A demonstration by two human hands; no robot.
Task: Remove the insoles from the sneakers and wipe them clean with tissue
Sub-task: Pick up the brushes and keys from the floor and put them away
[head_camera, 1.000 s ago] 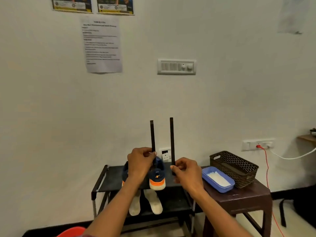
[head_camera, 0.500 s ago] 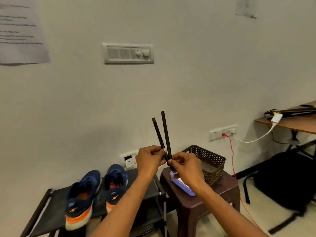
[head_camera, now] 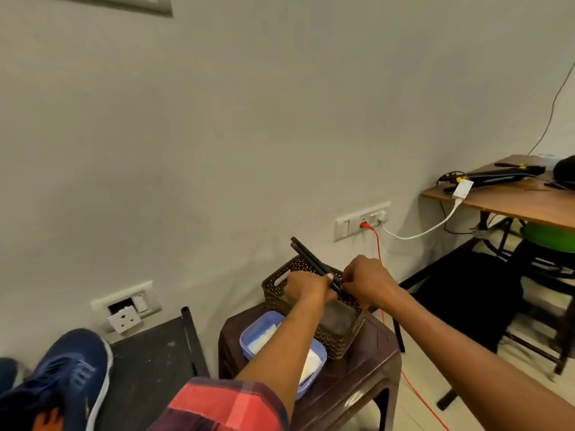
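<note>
Two-hand pinch on low end of stacked insoles [head_camera: 311,261]: left hand [head_camera: 306,287], right hand [head_camera: 368,279], fingers curled. Held tilted over basket [head_camera: 342,339], likely to park pair together before wiping. Tissue [head_camera: 263,337] in box [head_camera: 306,388] just beside basket, within reach. Sneaker [head_camera: 71,368] far left, on rack [head_camera: 149,362].

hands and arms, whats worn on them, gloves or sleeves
No gloves: the left hand and right hand are bare, no ring or watch visible. A red and dark checked sleeve covers the upper left arm; the right arm shows none.
</note>
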